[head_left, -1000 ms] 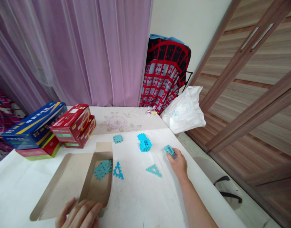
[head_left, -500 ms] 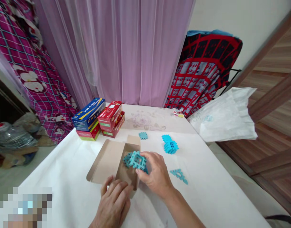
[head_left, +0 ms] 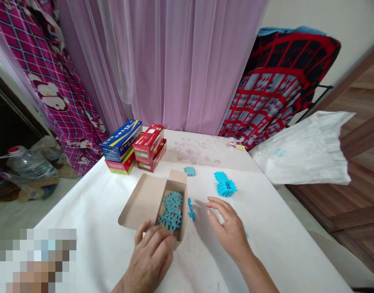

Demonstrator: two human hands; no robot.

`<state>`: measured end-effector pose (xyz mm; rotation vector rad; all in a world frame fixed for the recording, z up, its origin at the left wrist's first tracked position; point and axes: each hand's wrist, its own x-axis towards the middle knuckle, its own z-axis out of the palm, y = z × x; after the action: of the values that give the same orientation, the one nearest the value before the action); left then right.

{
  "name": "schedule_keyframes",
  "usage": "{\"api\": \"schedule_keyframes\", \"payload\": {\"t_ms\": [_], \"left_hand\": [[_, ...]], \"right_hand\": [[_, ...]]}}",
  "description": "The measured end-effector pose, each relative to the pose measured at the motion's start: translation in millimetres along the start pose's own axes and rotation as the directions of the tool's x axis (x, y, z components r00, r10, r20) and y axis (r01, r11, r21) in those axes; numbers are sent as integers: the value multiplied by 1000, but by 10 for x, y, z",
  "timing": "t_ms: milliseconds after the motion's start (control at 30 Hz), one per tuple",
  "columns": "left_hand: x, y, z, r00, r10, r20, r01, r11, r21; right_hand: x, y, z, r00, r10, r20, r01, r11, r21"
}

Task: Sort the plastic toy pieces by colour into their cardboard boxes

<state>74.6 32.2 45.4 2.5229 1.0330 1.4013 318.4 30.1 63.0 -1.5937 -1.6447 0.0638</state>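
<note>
The blue piece [head_left: 191,210] lies on the bench [head_left: 95,207] just beside the box [head_left: 144,201]; it seems light and stiff, best pinched by its edges; the right grip [head_left: 229,228] is wide, empty; the left grip [head_left: 152,253], at the box, I cannot tell.

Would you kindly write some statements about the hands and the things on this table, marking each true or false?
1. The left hand is at the near end of the open brown cardboard box. True.
2. The right hand holds a teal plastic piece. False: it is open and empty.
3. The blue cardboard box with a yellow stripe sits on a red-and-green cardboard box. True.
4. The open brown cardboard box is empty. False: teal notched plastic pieces lie inside.
</note>
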Motion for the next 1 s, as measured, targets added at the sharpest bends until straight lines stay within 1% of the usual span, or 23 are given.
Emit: {"api": "schedule_keyframes", "payload": {"t_ms": [100,167,200,233,300,367,433,500,567,633,700,767,833,900,1000], "left_hand": [[-4,-9,4,1000,-3,-6,3,1000,12],[-1,-11,4,1000,-7,-7,7,1000,10],[2,-10,4,1000,-7,-7,7,1000,8],[5,-9,3,1000,-5,-8,5,1000,8],[9,-5,1,1000,0,-10,0,1000,16],[9,-1,-1,1000,0,-9,1,1000,25],[5,-1,-6,1000,-7,-10,7,1000,27],[-3,-7,-17,1000,-9,-16,10,999,32],[-10,-19,-37,1000,-1,-26,2,999,40],[-12,-34,-63,999,9,-32,-7,999,46],[-5,-47,-91,1000,3,-27,-1,999,49],[13,-59,-115,999,-22,-28,23,999,46],[38,-68,-130,998,-50,-42,52,998,38],[60,-78,-140,996,-71,-61,73,997,40],[72,-89,-151,992,-107,-67,111,993,51]], "right_hand": [[-85,163,-64,997,67,23,-68,997,28],[-52,213,-97,996,75,39,-76,997,20],[9,226,-106,997,68,45,-68,998,6],[101,236,-105,997,54,53,-53,998,-14],[370,261,-56,996,19,87,-12,997,-72],[712,311,68,985,-7,174,35,987,-157],[1059,387,257,955,-6,298,78,970,-230],[1355,476,471,898,8,440,122,956,-267],[1568,565,661,831,37,556,151,945,-288],[1698,643,791,773,53,632,175,940,-292],[1762,702,855,742,50,669,191,940,-283],[1781,735,869,733,43,678,198,941,-274],[1767,736,859,739,39,673,209,936,-283],[1725,711,839,754,43,656,216,926,-309],[1618,644,773,780,79,621,190,916,-354]]}}
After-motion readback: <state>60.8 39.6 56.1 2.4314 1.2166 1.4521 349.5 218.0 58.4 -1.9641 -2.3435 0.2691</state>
